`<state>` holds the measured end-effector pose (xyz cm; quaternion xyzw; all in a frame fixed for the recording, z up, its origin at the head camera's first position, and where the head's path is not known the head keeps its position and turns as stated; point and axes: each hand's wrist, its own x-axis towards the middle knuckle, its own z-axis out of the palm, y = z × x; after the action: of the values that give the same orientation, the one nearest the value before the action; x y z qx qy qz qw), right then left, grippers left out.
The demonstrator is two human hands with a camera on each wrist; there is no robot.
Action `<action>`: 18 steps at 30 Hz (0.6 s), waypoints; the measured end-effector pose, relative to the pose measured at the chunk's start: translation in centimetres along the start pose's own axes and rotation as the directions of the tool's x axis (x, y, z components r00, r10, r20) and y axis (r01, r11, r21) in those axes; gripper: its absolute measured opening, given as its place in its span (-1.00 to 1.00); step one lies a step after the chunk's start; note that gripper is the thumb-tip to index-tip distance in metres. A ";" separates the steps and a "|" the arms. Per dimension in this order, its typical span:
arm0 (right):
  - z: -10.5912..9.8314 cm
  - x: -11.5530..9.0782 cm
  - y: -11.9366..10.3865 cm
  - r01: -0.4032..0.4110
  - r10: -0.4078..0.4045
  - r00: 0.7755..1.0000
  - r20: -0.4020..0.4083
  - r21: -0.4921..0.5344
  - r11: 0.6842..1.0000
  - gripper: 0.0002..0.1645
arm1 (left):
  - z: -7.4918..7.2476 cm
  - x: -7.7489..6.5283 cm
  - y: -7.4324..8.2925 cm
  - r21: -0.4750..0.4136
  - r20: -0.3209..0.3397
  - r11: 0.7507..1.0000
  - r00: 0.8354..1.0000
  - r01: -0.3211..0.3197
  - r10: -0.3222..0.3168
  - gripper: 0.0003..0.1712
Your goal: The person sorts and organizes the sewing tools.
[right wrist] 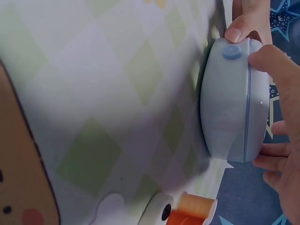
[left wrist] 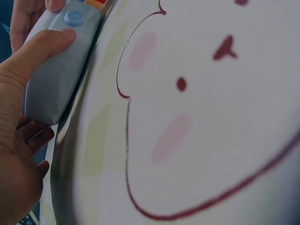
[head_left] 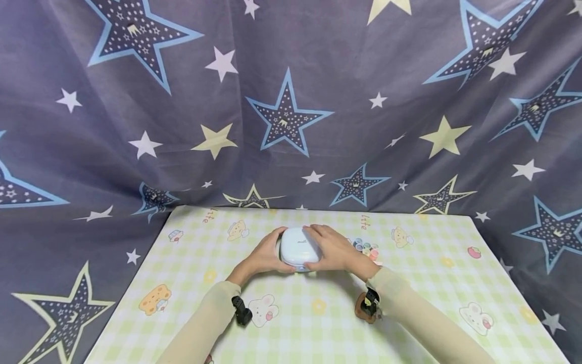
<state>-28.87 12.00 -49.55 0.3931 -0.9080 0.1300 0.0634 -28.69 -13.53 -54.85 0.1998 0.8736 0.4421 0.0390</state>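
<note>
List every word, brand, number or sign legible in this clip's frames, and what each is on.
"life": printed on the tablecloth, far edge, toward the left.
"life": again on the tablecloth, far edge, right of the pale blue case.
Small dark lettering on the case's lid: too small and blurred to read.
No numbers are legible.

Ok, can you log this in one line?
left hand: grips pale-blue rounded plastic case | right hand: grips case | case: closed | multicoloured cylindrical spools: near right hand
</note>
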 end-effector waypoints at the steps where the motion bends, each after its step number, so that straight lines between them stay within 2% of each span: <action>1: 0.0 0.0 0.0 0.009 -0.009 1.000 -0.009 -0.018 1.000 0.21 | 0.0 0.1 0.0 0.004 -0.001 1.000 1.000 -0.006 0.006 0.43; 8: 0.2 -0.1 0.0 0.046 -0.050 0.998 -0.044 -0.085 0.995 0.17 | -0.1 0.0 -0.2 0.038 -0.001 0.999 1.000 -0.014 0.014 0.45; 12: 0.4 -0.4 0.0 0.052 -0.058 0.997 -0.050 -0.110 0.993 0.17 | -0.1 -0.1 -0.2 0.109 -0.002 0.994 1.000 -0.013 0.013 0.46; 15: 0.5 -0.5 0.0 0.045 -0.052 0.997 -0.049 -0.135 0.990 0.17 | -0.1 -0.2 -0.2 0.223 0.001 0.974 0.999 -0.033 0.034 0.47; 18: 0.5 -0.5 0.1 0.042 -0.051 0.997 -0.055 -0.164 0.986 0.17 | -0.3 -0.1 -0.3 0.336 -0.003 0.938 0.996 -0.079 0.085 0.48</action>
<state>-28.66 12.27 -50.20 0.4036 -0.9039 0.0656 0.1252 -28.73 -13.90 -54.91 0.2360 0.9273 0.2898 -0.0218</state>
